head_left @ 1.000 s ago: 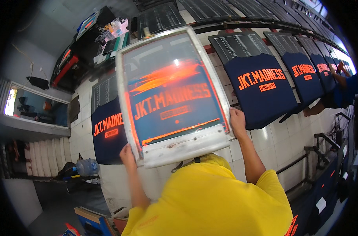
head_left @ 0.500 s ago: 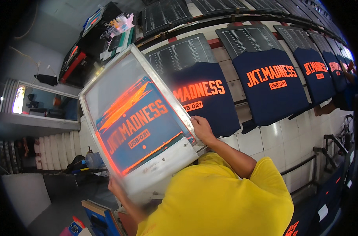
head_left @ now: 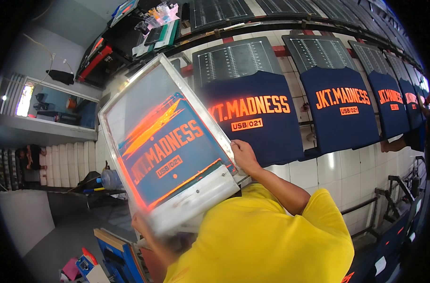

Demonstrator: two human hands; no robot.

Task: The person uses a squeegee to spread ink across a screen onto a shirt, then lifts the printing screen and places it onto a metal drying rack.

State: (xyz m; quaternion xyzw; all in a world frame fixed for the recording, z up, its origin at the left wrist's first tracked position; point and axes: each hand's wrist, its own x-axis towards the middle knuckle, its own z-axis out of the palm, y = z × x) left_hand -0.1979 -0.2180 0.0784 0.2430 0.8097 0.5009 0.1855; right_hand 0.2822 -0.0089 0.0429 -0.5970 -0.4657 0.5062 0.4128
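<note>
I hold a metal-framed printing screen point(head_left: 168, 141), its blue mesh smeared with orange ink around a lettered stencil. It is tilted and lifted off the boards. My right hand point(head_left: 243, 155) grips its right edge. My left hand point(head_left: 142, 225), blurred, grips the lower left corner. Just right of the screen a navy T-shirt point(head_left: 255, 118) with a fresh orange print lies on a grey board. More navy shirts with the same orange print, such as the nearest one point(head_left: 340, 108), lie on boards further right.
A shelf with ink pots and tools point(head_left: 149, 23) runs along the upper left. A co-worker's arm point(head_left: 394, 144) reaches in at the far right. A plastic bottle point(head_left: 112, 179) and a blue stand point(head_left: 116, 254) sit lower left. Metal rails point(head_left: 389, 188) cross the tiled surface at right.
The screen has swung left and tilted away from the board it covered. The navy shirt beneath now shows its orange print. Both hands kept their hold.
</note>
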